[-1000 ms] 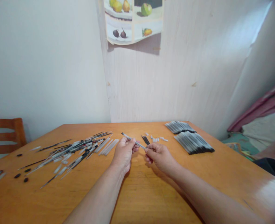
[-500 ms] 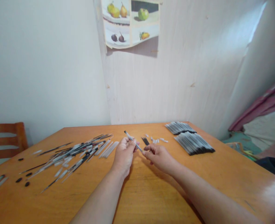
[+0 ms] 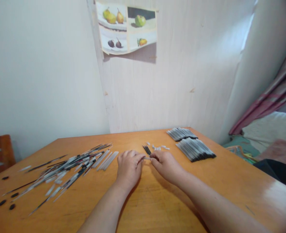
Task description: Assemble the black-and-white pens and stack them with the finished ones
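Note:
My left hand [image 3: 130, 168] and my right hand [image 3: 166, 165] face each other low over the table, both closed on one slim pen [image 3: 147, 158]. Only a short pale stretch of it shows between my fingertips; the rest is hidden in my hands. Just behind them lie a few short black pen parts [image 3: 146, 149] and several small white pieces [image 3: 158, 148]. Left of my left hand, clear pen barrels [image 3: 111, 160] lie side by side, next to a loose heap of pen parts and refills [image 3: 70, 168].
Two rows of pens with black ends, a near row [image 3: 193, 149] and a far row [image 3: 181, 133], lie on the right of the wooden table [image 3: 147, 207]. Small black oval pieces [image 3: 2, 203] are scattered at the left. A chair [image 3: 2, 152] stands beyond the left edge.
The pen has gone from a raised slant to nearly level, and my left hand has turned palm down over it. My hands are closer to the table. The view has shifted right.

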`<state>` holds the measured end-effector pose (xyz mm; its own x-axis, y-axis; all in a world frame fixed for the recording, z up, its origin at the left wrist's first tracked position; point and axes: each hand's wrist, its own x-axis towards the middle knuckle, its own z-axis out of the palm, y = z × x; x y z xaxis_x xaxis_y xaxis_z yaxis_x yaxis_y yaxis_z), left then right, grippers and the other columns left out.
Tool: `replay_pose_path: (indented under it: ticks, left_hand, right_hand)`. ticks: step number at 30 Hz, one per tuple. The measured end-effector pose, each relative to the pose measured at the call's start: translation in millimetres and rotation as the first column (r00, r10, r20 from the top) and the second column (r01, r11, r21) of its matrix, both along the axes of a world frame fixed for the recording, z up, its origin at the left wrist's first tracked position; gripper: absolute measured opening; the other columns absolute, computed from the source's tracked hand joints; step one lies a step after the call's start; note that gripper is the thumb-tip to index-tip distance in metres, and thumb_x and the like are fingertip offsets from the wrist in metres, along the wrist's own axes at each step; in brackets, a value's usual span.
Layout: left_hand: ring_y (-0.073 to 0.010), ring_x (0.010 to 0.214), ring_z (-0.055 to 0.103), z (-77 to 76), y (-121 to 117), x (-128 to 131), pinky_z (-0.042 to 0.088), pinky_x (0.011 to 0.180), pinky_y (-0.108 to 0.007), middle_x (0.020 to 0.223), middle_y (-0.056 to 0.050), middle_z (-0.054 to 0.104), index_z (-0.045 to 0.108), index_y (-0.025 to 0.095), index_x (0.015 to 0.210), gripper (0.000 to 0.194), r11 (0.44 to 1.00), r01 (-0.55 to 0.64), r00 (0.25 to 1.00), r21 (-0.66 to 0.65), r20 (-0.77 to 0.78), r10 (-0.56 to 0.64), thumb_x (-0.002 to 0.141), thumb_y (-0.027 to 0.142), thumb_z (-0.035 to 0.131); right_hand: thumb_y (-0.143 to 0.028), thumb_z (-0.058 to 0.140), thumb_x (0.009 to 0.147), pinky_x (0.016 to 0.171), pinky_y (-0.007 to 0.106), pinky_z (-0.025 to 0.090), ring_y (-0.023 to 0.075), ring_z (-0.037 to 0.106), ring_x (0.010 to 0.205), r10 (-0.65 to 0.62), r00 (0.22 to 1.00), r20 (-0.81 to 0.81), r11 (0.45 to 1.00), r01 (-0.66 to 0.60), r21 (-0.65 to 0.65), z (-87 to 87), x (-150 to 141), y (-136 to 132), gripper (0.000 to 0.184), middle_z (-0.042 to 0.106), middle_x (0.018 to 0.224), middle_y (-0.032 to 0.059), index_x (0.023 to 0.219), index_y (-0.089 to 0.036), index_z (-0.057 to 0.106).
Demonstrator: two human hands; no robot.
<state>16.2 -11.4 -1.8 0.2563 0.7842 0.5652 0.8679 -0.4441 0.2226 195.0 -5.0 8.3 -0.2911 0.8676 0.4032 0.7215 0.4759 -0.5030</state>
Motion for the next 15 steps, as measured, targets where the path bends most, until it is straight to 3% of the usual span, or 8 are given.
replay_pose_path:
  ticks: [7,11,15]
  left_hand:
    - [-0.0239,0.107,0.051,-1.0,0,2,0.029,0.098,-0.047,0.107,-0.001,0.067,0.069,0.037,0.101,0.026,0.998,0.038,0.996,0.059,-0.079,-0.034,0.088,0.023,0.051]
    - [-0.0283,0.122,0.044,-6.3,3,0,0.030,0.102,-0.048,0.129,-0.006,0.058,0.062,0.030,0.119,0.035,0.987,-0.035,0.998,0.154,-0.052,0.043,0.086,0.028,0.054]
    - [-0.0295,0.123,0.044,-11.7,8,-3,0.032,0.103,-0.047,0.130,-0.010,0.056,0.061,0.024,0.121,0.037,0.977,-0.128,0.991,0.173,-0.011,0.131,0.086,0.030,0.053]
  right_hand:
    - [-0.024,0.054,0.080,0.058,0.023,0.030,0.0143,0.058,0.068,-0.102,0.979,0.178,0.990,0.118,-0.083,2.2,3,-6,0.015,0.069,0.073,0.0033,0.073,-0.019,0.066]
    - [-0.025,0.053,0.079,0.057,0.024,0.030,0.0149,0.059,0.069,-0.180,0.962,0.207,0.976,0.201,-0.087,8.6,6,-5,0.016,0.069,0.075,0.0044,0.075,-0.019,0.068]
    - [-0.030,0.050,0.081,0.060,0.025,0.035,0.0189,0.063,0.076,-0.367,0.894,0.259,0.912,0.400,-0.090,25.0,20,8,0.022,0.071,0.081,0.0073,0.080,-0.020,0.069]
